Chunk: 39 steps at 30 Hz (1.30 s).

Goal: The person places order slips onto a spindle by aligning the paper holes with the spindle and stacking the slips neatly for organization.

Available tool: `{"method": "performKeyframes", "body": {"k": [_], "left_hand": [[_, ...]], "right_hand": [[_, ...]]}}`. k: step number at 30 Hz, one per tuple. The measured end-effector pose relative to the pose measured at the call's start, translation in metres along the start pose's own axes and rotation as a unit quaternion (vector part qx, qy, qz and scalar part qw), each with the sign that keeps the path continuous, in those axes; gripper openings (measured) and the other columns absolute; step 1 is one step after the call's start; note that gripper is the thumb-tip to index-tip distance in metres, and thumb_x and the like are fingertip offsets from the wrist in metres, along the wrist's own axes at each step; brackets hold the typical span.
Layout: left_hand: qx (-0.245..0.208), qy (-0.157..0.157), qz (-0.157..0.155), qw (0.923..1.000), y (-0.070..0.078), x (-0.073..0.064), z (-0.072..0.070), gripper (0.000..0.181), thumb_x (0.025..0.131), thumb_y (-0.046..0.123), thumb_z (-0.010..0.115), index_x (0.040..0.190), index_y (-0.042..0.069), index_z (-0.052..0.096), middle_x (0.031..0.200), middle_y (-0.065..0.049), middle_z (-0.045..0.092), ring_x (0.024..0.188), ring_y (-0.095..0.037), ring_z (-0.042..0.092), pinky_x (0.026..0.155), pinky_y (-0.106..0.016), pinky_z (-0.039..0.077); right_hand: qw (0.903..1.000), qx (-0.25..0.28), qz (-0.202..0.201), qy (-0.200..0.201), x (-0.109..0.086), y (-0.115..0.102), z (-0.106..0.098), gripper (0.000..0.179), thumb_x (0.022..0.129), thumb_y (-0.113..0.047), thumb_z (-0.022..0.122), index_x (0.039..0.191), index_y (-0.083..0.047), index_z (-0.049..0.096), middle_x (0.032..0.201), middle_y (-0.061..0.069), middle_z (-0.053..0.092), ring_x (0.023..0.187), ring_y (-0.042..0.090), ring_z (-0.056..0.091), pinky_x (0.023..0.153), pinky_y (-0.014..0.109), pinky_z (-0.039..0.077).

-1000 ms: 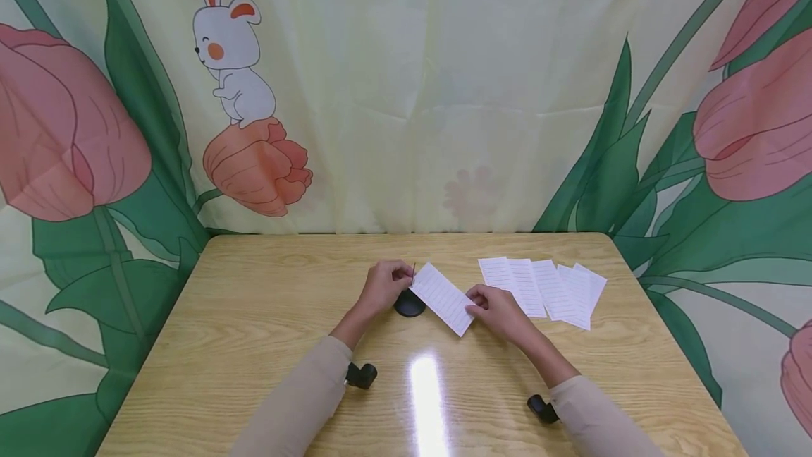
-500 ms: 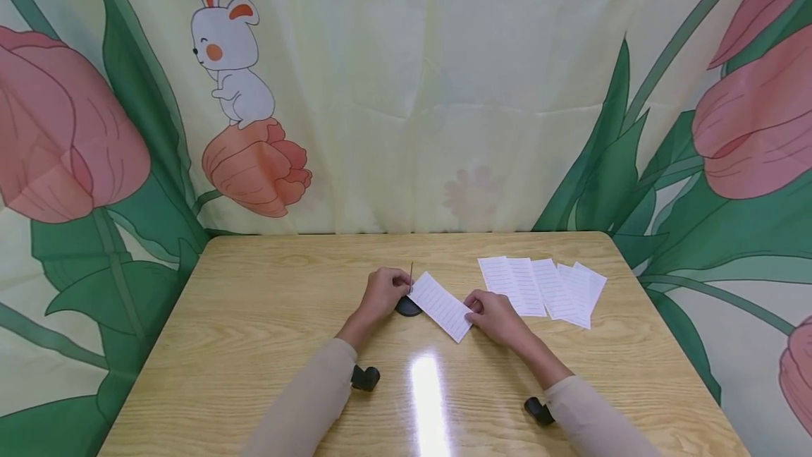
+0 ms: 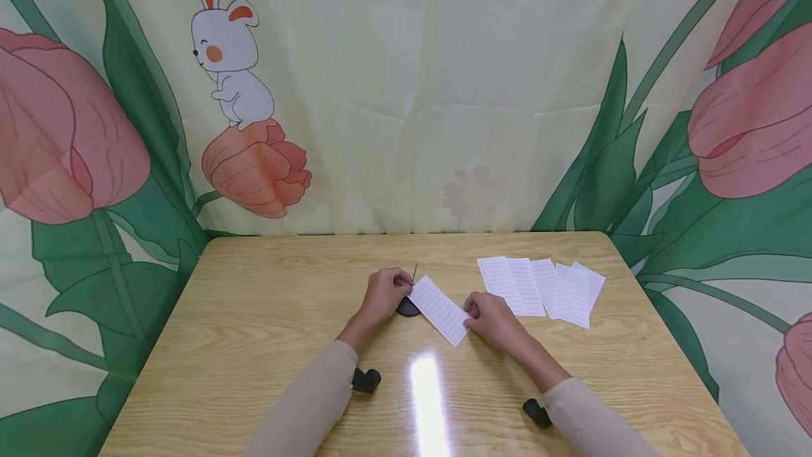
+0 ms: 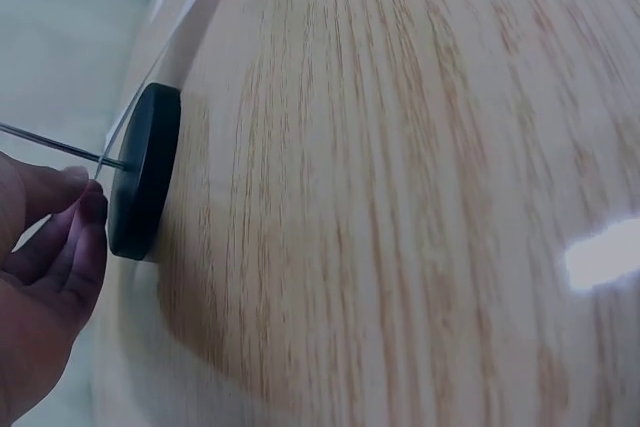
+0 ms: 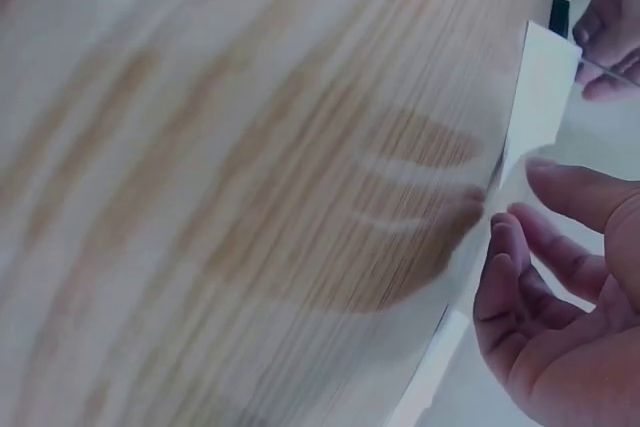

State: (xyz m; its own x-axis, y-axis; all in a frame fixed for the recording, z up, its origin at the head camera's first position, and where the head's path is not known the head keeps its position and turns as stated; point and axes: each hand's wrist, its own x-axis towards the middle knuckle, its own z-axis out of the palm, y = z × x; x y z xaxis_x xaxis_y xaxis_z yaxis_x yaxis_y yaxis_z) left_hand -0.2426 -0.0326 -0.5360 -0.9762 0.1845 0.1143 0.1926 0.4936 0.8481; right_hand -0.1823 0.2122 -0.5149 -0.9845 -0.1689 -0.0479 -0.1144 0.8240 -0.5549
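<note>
A spike file with a round black base [image 3: 408, 307] and a thin upright metal rod [image 4: 50, 140] stands on the table. A white paper slip with printed lines [image 3: 440, 310] slants down to the right from it. Near the slip's upper left end, the rod appears to pass through the paper, close above the base. There, my left hand [image 3: 385, 293] pinches the slip's edge between thumb and fingertips. My right hand [image 3: 493, 317] is at the slip's other end; its thumb and fingers stand apart in the right wrist view, with the thumb tip by the paper.
Several similar printed slips [image 3: 539, 288] lie fanned out on the wooden table [image 3: 273, 302], to the right of the hands. Black wrist mounts [image 3: 366, 380] show at both sleeves. A patterned curtain [image 3: 406, 90] hangs behind the table's back edge.
The slip has come down closer to the black base and tilted slightly. My left hand followed it a little lower. My right thumb and fingers have shifted to the slip's edge.
</note>
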Motion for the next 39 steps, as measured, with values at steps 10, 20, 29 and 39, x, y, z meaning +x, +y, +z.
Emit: {"method": "performKeyframes", "body": {"k": [10, 20, 29, 39], "left_hand": [[0.034, -0.001, 0.023, 0.9992, 0.002, -0.006, -0.011, 0.014, 0.092, -0.004, 0.072, 0.105, 0.001, 0.075, 0.102, -0.012, 0.074, 0.094, -0.022, 0.068, 0.084, -0.037, 0.058], [0.059, -0.062, 0.015, 0.9963, -0.008, -0.014, -0.018, 0.034, 0.092, 0.002, 0.075, 0.125, 0.003, 0.068, 0.126, -0.013, 0.068, 0.117, -0.029, 0.064, 0.1, -0.046, 0.052], [0.056, -0.091, 0.005, 0.9943, -0.01, -0.02, -0.021, 0.048, 0.091, 0.008, 0.078, 0.137, 0.004, 0.063, 0.139, -0.014, 0.062, 0.131, -0.032, 0.057, 0.111, -0.049, 0.045], [0.079, -0.107, 0.024, 0.9908, -0.011, -0.021, -0.02, 0.062, 0.083, 0.019, 0.088, 0.139, 0.006, 0.063, 0.143, -0.015, 0.059, 0.135, -0.035, 0.052, 0.114, -0.052, 0.041]], "right_hand": [[0.9993, -0.004, -0.016, 0.033, -0.014, 0.024, -0.017, 0.015, 0.089, -0.009, 0.079, 0.101, -0.005, 0.071, 0.089, 0.002, 0.068, 0.081, 0.011, 0.062, 0.074, 0.031, 0.053], [0.9967, 0.002, -0.008, 0.081, -0.027, 0.056, -0.044, 0.019, 0.094, -0.012, 0.075, 0.11, -0.003, 0.071, 0.096, 0.005, 0.072, 0.087, 0.018, 0.068, 0.078, 0.037, 0.055], [0.9949, -0.012, 0.017, 0.099, -0.033, 0.094, -0.063, 0.025, 0.098, -0.013, 0.07, 0.119, 0.001, 0.068, 0.103, 0.012, 0.073, 0.092, 0.025, 0.07, 0.082, 0.043, 0.054], [0.993, -0.034, 0.051, 0.101, -0.04, 0.12, -0.091, 0.037, 0.099, -0.016, 0.068, 0.129, 0.006, 0.062, 0.118, 0.026, 0.068, 0.101, 0.039, 0.065, 0.084, 0.053, 0.055]]}}
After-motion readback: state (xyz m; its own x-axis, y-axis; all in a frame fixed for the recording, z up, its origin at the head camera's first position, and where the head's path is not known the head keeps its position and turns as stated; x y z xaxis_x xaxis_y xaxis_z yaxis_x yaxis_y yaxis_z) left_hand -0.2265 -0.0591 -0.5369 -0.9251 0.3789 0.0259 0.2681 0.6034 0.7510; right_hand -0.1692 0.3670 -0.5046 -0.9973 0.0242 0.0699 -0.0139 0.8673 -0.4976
